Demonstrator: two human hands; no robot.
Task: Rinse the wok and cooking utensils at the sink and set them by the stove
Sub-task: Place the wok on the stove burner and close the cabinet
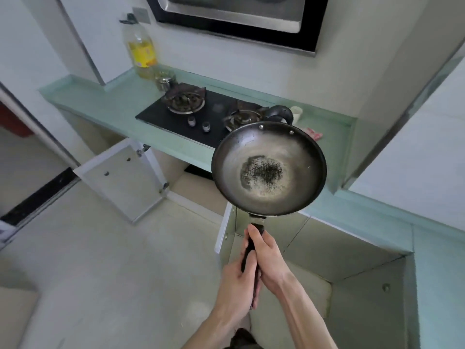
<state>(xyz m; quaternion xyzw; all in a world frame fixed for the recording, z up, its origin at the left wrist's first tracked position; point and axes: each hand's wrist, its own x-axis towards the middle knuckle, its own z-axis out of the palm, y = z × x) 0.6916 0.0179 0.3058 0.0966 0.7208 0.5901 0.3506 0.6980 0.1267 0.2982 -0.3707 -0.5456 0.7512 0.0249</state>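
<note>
A dark metal wok [269, 170] with a burnt black patch in its middle hangs in the air in front of the counter, just below the stove's right burner. Its black handle [249, 250] points toward me. My right hand [264, 255] grips the handle nearer the pan. My left hand [235, 283] wraps the handle's end, just behind the right one. The black two-burner gas stove [201, 117] sits on the pale green counter [105, 107] beyond the wok. No sink or other utensils show.
A yellow oil bottle [141, 51] and a small jar [164, 80] stand left of the stove. A black object [280, 113] and a white cup [297, 113] sit behind the wok. A cabinet door [123, 177] hangs open below the counter. A range hood [236, 16] is overhead.
</note>
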